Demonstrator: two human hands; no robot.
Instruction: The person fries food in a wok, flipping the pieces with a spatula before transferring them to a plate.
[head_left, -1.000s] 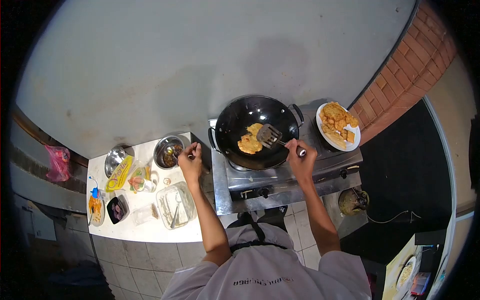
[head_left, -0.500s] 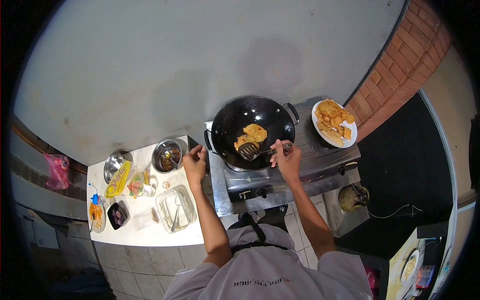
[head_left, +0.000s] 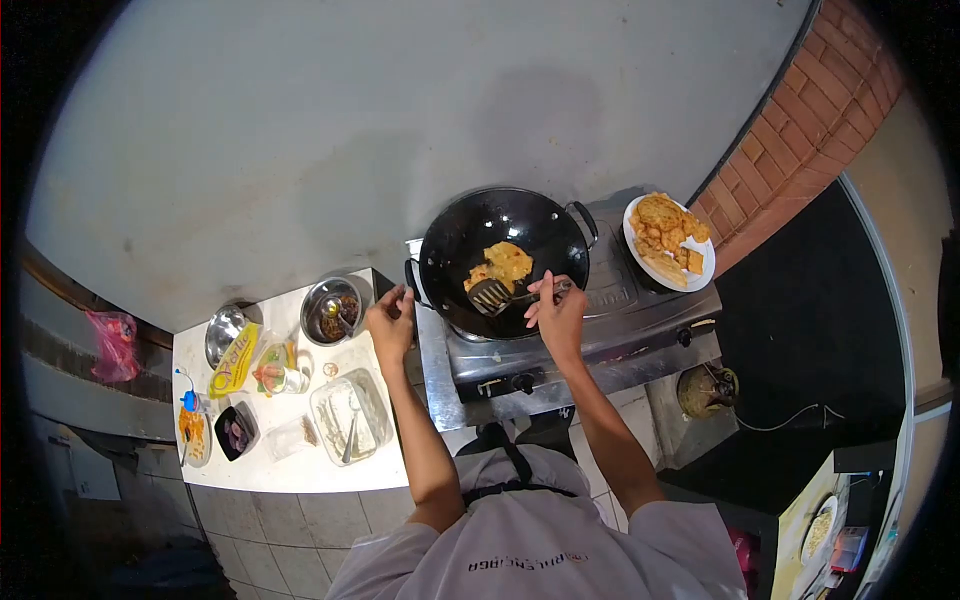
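Note:
A black wok (head_left: pixel 500 215) sits on the stove with golden fritters (head_left: pixel 508 262) in the lower middle of its bowl. My right hand (head_left: pixel 558 312) is closed round the handle of a slotted spatula (head_left: pixel 490 296), above the wok's lower right rim. The slotted blade is at the lower edge of the fritters, partly covering them. At the wok's left side my left hand (head_left: pixel 390 325) has its fingers curled and pinched at the wok handle (head_left: pixel 412 275). Its fingertips are small in view.
Right of the wok, a white plate (head_left: pixel 706 268) carries fried fritters. The steel stove (head_left: pixel 640 345) has front knobs. On the white table (head_left: pixel 270 480) at left stand a steel bowl (head_left: pixel 312 325) with a spoon, a plastic tub (head_left: pixel 383 425), a yellow packet (head_left: pixel 237 362) and a black bowl (head_left: pixel 246 450).
My right hand has shifted slightly left with the spatula, and the blade has turned and moved a little left against the fritters. My left hand stays by the wok handle.

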